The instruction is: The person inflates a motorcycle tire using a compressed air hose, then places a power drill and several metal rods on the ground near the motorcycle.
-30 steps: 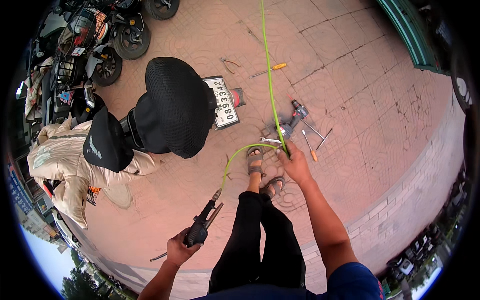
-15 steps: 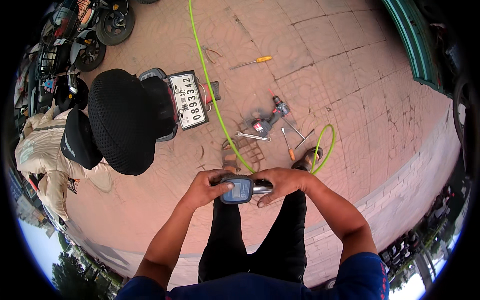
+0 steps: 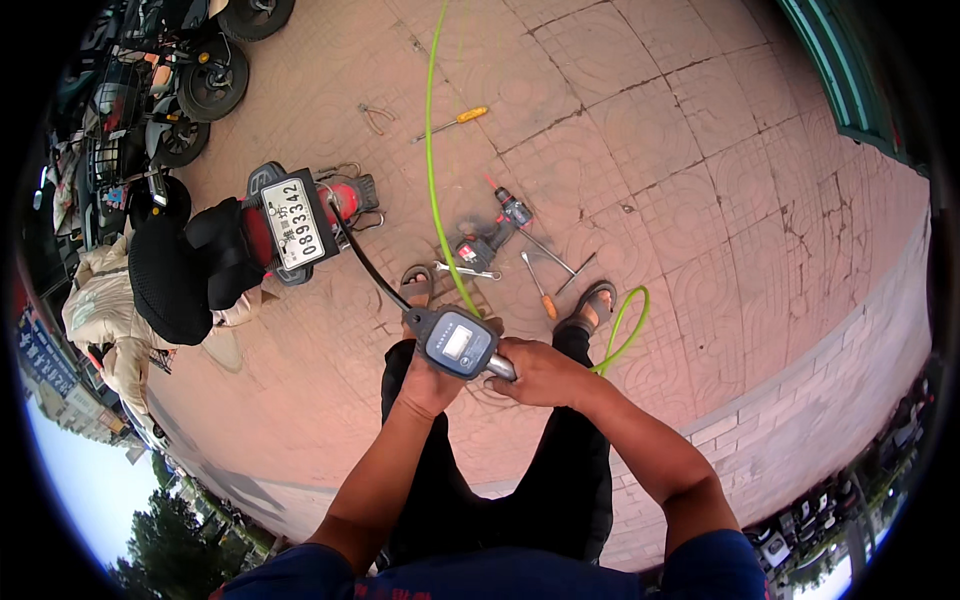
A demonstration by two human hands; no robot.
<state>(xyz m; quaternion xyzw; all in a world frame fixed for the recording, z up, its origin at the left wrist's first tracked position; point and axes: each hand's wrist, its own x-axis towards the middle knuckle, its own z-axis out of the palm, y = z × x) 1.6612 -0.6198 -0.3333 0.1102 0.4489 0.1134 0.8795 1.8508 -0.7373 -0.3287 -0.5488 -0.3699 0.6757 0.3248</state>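
Between my hands is a digital tire inflator gauge [image 3: 457, 345] with a dark blue-grey body, a small lit screen and a metal handle. My left hand [image 3: 428, 389] supports it from below, fingers partly hidden behind the body. My right hand [image 3: 542, 371] is wrapped around the metal handle [image 3: 502, 368]. A black hose [image 3: 366, 258] leads from the gauge up to the rear of a scooter [image 3: 345, 200]; where it ends there is hard to make out. The bright green air hose [image 3: 434, 165] comes down from the top and passes behind my hands.
On the paving lie a cordless drill [image 3: 490, 235], a wrench [image 3: 467, 271], an orange-handled screwdriver [image 3: 540, 290], a T-shaped tool [image 3: 560, 258], a yellow-handled screwdriver [image 3: 455, 123] and pliers [image 3: 378, 117]. A green hose loop [image 3: 640, 300] is beside my foot. Parked bikes [image 3: 212, 80] stand at upper left.
The gauge has tilted, its screen now more in view. My left hand has shifted underneath it, and the black hose to the scooter now shows. My view has turned and moved.
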